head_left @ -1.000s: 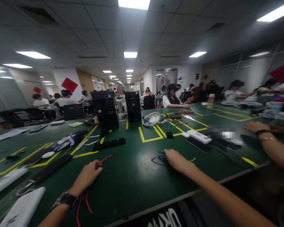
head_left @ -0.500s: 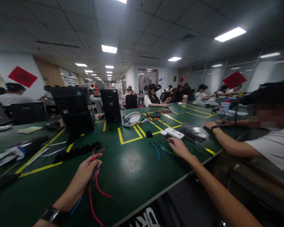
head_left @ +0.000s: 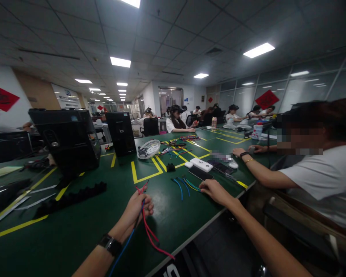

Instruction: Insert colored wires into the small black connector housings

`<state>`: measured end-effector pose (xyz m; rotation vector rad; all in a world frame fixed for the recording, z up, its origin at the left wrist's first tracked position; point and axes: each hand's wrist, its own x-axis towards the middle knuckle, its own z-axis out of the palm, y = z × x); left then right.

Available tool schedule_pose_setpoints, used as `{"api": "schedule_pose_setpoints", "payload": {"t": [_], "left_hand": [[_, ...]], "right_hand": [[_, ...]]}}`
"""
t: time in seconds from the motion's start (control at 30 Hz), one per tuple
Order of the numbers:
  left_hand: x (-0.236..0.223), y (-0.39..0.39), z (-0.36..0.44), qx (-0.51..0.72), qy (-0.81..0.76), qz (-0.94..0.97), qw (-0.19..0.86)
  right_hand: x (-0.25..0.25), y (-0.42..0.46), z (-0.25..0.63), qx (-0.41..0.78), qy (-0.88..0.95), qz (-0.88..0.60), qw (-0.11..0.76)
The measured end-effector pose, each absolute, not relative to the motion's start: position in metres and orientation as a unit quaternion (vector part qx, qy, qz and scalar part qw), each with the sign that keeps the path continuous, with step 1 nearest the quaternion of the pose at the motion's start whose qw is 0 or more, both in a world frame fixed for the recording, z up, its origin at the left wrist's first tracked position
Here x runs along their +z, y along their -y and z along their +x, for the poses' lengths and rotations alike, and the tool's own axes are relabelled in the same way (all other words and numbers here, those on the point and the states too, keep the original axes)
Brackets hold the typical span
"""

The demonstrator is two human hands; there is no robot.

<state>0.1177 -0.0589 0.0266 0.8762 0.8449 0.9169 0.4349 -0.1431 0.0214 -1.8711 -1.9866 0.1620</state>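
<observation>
My left hand (head_left: 138, 207) is closed around a few thin wires and holds them above the table. Red wires (head_left: 150, 227) and a blue wire (head_left: 127, 244) hang below the fist, and short ends poke out above it. Over the table, my right hand (head_left: 215, 191) has its fingers curled together, palm down, at the near ends of green and yellow wires (head_left: 192, 184). Its fingertips hide those ends, so what they pinch is unclear. Beside them lie loose blue wires (head_left: 178, 188). Just beyond the right hand is a dark phone (head_left: 200, 173).
A white power bank (head_left: 201, 164), a small black piece (head_left: 170, 167) and a white basket (head_left: 149, 149) are farther back. Black computer towers (head_left: 121, 134) stand left. A black foam strip (head_left: 72, 198) lies near yellow tape. A co-worker's arm (head_left: 258, 169) rests at right.
The view has swung right. My left hand, still with the red and blue wires, has come closer to my right hand. The right hand has drawn back from the phone to the wires.
</observation>
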Motion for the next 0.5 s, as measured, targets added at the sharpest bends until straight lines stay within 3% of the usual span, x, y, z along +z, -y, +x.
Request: {"api": "schedule_pose_setpoints", "payload": {"t": [0.17, 0.3, 0.5], "left_hand": [[0.017, 0.059, 0.134, 0.417, -0.344, 0.406, 0.737], [0.013, 0.062, 0.141, 0.422, -0.319, 0.415, 0.740], [0.009, 0.060, 0.142, 0.401, -0.299, 0.414, 0.761]], "right_hand": [[0.021, 0.141, 0.441, 0.051, 0.684, -0.694, 0.218], [0.032, 0.140, 0.445, 0.071, 0.618, -0.710, 0.331], [0.060, 0.148, 0.414, 0.310, 0.541, -0.603, 0.498]]}}
